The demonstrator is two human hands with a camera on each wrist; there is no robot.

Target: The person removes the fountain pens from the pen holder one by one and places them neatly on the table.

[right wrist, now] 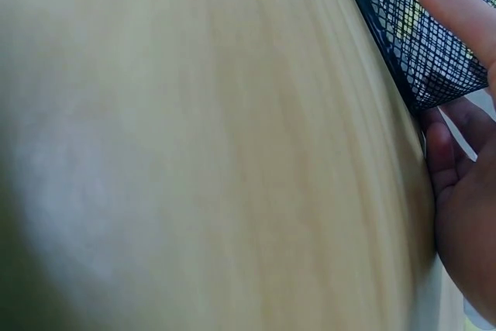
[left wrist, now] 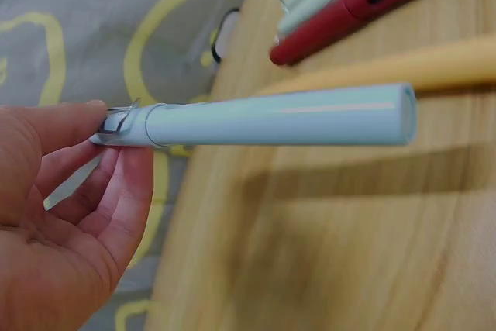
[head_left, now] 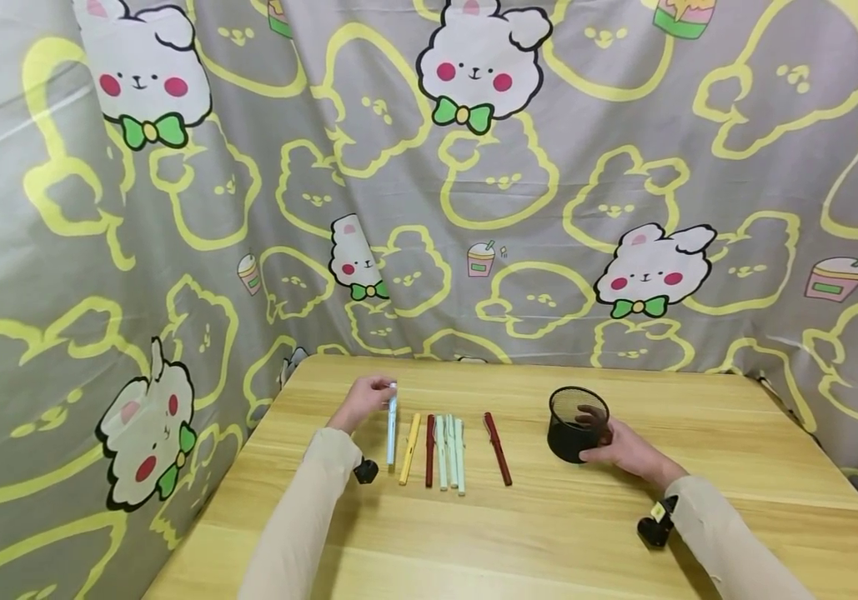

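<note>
My left hand [head_left: 359, 402] pinches a light blue pen [left wrist: 283, 120] by its clip end between thumb and fingers. In the left wrist view the pen's far end points away from the hand, and its shadow falls on the wood below. At the right, my right hand [head_left: 629, 452] grips a black mesh pen holder [head_left: 567, 442], thumb on the near side and fingers behind it. The holder stands upright with its mouth up. Closest to the held pen lies a yellow pen [head_left: 410, 450], with a dark red pen [head_left: 430, 452] beside it.
Pale green pens [head_left: 451, 454] lie side by side right of that dark red one. Another dark red pen [head_left: 499, 450] lies apart, between them and the holder. All rest on a wooden table [head_left: 474, 550], with a patterned curtain [head_left: 413, 183] behind and at the left.
</note>
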